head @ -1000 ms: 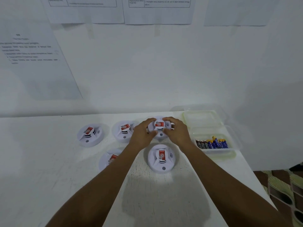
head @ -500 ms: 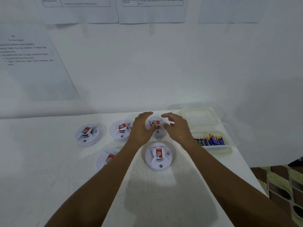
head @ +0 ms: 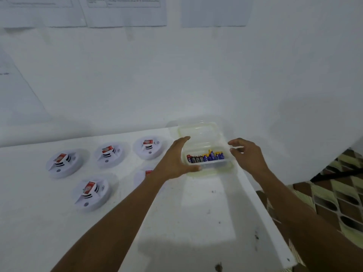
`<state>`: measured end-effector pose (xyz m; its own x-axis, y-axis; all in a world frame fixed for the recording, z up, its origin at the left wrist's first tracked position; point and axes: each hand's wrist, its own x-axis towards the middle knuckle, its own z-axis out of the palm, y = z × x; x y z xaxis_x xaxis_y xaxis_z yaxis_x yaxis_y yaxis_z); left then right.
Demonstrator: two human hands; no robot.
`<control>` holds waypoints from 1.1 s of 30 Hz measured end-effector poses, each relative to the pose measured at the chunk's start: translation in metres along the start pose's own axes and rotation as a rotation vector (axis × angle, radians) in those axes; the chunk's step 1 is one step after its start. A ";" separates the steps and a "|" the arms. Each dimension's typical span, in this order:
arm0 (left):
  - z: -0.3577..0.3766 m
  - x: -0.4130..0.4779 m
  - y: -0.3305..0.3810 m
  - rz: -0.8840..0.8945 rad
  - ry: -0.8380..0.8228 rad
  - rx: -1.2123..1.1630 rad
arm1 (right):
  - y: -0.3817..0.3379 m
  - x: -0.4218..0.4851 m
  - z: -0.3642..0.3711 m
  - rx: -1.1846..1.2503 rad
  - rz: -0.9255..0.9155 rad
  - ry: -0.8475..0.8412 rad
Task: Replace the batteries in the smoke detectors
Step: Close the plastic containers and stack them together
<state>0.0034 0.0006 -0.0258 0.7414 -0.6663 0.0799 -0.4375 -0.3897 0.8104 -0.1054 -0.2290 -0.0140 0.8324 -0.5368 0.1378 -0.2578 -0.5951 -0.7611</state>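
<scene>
Several white round smoke detectors with red labels lie on the white table: three in a back row, one in front, and another detector mostly hidden behind my left forearm. A clear plastic box at the back right holds several blue and black batteries; its lid lies open behind it. My left hand spans the box's left end, thumb at the front corner. My right hand hovers at the right end, fingers loosely bent.
The table's right edge runs close beside the box, with a patterned floor beyond it. A white wall with taped paper sheets stands right behind the table.
Both hands left the back-row smoke detector and moved right to either end of the battery box. The view swung right with them.
</scene>
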 end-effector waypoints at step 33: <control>0.011 -0.015 0.001 -0.084 0.077 -0.228 | 0.009 0.011 -0.128 0.400 0.005 0.469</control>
<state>-0.0136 0.0035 -0.0322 0.8109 -0.5836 0.0437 -0.2531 -0.2824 0.9253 -0.1611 -0.3168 0.0616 0.5037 -0.7990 0.3285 0.0184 -0.3702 -0.9288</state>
